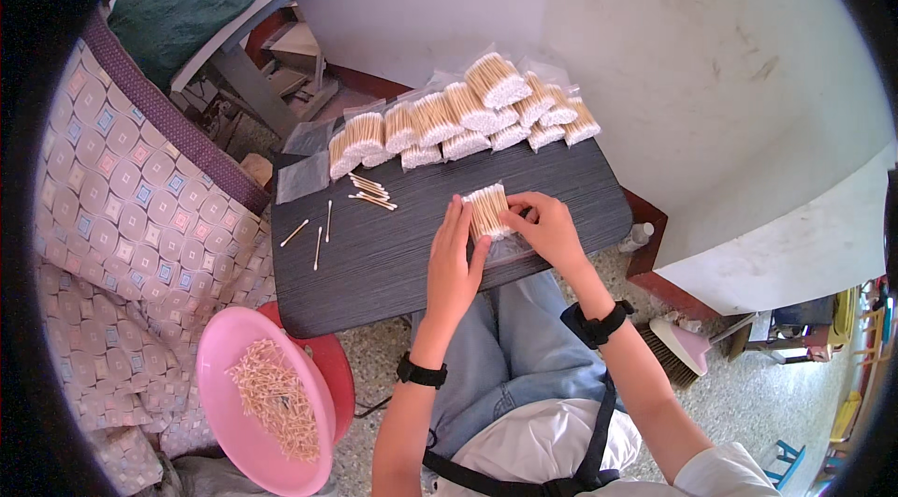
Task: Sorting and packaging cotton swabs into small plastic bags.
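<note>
A clear bag of cotton swabs (488,209) lies near the front edge of the dark table (393,259), between my two hands. My left hand (453,254) presses along the bag's left side, its fingers straight and together and its thumb at the lower edge. With fingers bent, my right hand (550,228) grips the bag's right side. Several loose cotton swabs (372,190) lie left of the hands, and a few more are scattered farther left. Along the back, filled bags of swabs (435,118) are piled in rows. Flat, unfilled clear bags (303,179) rest at the back left corner.
A pink basin (213,385) full of loose swabs sits at the lower left, on a red stool (339,375). Patterned fabric (122,179) covers something at left. A white wall (655,57) rises behind the table. A broom (675,352) and a white bottle (637,237) are at right.
</note>
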### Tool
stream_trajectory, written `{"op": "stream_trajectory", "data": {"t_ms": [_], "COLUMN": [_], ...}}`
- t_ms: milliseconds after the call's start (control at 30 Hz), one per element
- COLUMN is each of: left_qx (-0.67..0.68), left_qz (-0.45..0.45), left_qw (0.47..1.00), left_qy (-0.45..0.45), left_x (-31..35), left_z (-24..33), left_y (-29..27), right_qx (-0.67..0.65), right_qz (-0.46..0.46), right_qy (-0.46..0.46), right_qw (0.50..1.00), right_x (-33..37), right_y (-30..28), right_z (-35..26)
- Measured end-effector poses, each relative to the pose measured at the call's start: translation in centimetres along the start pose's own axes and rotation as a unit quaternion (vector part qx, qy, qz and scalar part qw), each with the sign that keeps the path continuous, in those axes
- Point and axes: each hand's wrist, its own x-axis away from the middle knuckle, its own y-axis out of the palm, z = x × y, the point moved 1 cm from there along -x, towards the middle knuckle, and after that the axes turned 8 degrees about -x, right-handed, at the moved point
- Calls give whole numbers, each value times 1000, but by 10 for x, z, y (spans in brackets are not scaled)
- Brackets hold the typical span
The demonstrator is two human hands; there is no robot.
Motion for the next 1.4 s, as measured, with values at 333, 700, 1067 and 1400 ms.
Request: {"op": "stream_trajectory", "data": {"t_ms": [333,700,1067,1400], "left_qx": [-22,-24,0,-8], "left_qz": [-17,-30,-22,-22], "left_qw": [999,999,1000,1000], "left_qy": [-27,-26,-17,-14], "left_x": [0,2,2,2], "left_z": [5,3,3,4], "left_y": [-1,0,-2,-3], "right_qx": [34,53,-114,-53], "right_qz": [-33,-47,-156,-180], "right_qy": [50,83,201,225], "right_qw": [998,994,960,956], "right_x": [-4,-4,-15,-12], "right_y": [-11,-11,-20,-25], "right_z": [-12,-10,3,-10]}}
